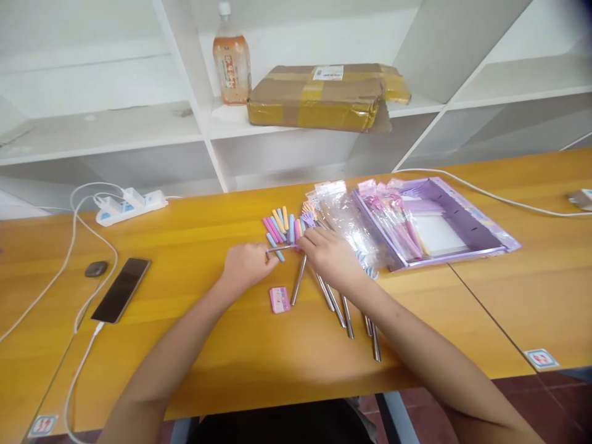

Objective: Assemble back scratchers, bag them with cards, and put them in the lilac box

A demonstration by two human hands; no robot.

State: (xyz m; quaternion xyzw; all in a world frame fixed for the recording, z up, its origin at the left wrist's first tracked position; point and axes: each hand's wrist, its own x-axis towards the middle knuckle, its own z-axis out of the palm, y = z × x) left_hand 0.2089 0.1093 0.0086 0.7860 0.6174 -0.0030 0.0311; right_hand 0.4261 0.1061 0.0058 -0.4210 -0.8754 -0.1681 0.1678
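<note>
My left hand (248, 264) is closed on one end of a thin metal rod (282, 248), held level above the table. At the rod's other end my right hand (326, 250) is closed on a small purple piece, mostly hidden by the fingers. Behind the hands lie several short pink, blue and yellow tubes (274, 226). Purple and orange hand-shaped pieces (308, 213) lie just beyond my right hand. Several silver rods (349, 317) lie below and beside my right hand, some under the forearm. A stack of pink cards (279, 300) sits nearer me.
A purple box (476, 225) with bagged pink sticks stands at right, beside clear plastic bags (345, 213). At left are a phone (121, 290), a black object (96, 269), a power strip (132, 208) and white cables. The shelf holds a bottle (232, 68) and a carton (319, 95).
</note>
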